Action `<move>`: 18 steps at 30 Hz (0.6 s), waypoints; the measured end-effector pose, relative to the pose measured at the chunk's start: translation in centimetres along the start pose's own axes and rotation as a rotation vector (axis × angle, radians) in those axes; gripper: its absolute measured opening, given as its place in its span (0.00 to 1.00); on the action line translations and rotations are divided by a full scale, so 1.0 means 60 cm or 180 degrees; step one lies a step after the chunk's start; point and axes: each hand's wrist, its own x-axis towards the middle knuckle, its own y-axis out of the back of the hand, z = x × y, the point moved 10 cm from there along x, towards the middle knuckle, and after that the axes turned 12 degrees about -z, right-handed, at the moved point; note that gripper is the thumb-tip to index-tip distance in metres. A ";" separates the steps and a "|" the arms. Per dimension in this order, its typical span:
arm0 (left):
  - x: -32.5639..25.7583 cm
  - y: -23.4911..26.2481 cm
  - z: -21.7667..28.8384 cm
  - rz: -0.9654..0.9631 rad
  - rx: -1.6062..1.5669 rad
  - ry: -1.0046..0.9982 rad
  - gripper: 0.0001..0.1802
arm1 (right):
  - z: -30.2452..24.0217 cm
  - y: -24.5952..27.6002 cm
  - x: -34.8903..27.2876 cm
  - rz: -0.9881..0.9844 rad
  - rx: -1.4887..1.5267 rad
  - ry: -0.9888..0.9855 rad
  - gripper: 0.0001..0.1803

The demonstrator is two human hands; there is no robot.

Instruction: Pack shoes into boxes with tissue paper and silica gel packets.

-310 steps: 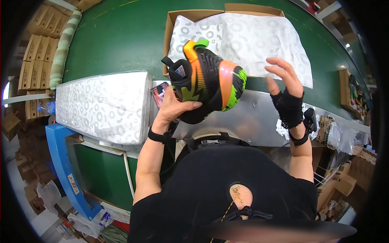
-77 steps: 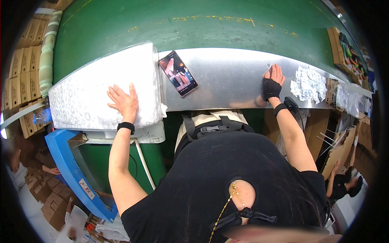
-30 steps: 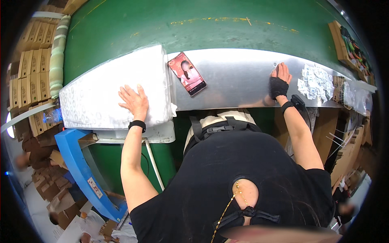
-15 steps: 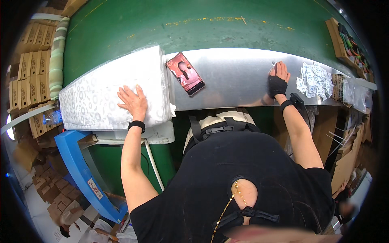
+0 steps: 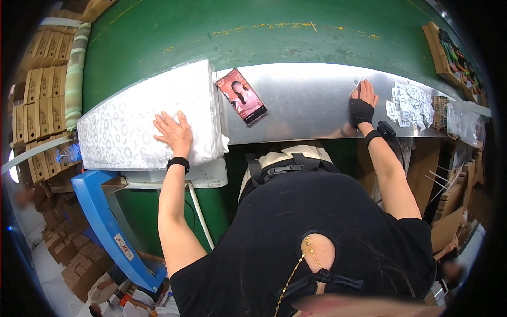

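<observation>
My left hand [image 5: 175, 136] lies flat with fingers spread on a stack of white patterned plastic bags [image 5: 121, 127] at the left end of the bench. On the bare steel tabletop [image 5: 301, 100] to the right rests my right hand [image 5: 363, 101], in a black fingerless glove, its fingers stretched out and holding nothing. Just right of it is a heap of small white packets [image 5: 411, 104]. A phone [image 5: 242, 97] with a reddish picture on its screen lies beside the bag stack, touched by neither hand.
Beyond the bench runs a green belt or surface [image 5: 253, 31]. Brown cardboard boxes [image 5: 45, 100] are stacked at far left. A blue frame [image 5: 113, 238] stands below the bench. At far right are a box of colourful items [image 5: 451, 58] and clear plastic bags [image 5: 467, 124].
Both my hands stay where they were. The picture on the phone screen differs slightly, and people in the background at the lower left have shifted.
</observation>
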 end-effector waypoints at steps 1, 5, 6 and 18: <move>-0.001 0.000 0.000 0.0005 -0.0008 -0.0005 0.36 | -0.001 0.000 0.001 -0.0014 -0.0006 0.0015 0.21; 0.000 0.000 0.000 0.0013 -0.0013 -0.0012 0.36 | 0.001 -0.002 0.001 -0.0067 -0.0004 -0.0008 0.21; 0.000 0.000 -0.001 0.0011 -0.0010 -0.0004 0.36 | 0.001 -0.003 0.001 -0.0074 -0.0004 -0.0022 0.21; 0.001 0.000 -0.001 0.0019 -0.0027 0.0012 0.36 | -0.001 0.002 0.002 -0.0048 -0.0006 -0.0027 0.20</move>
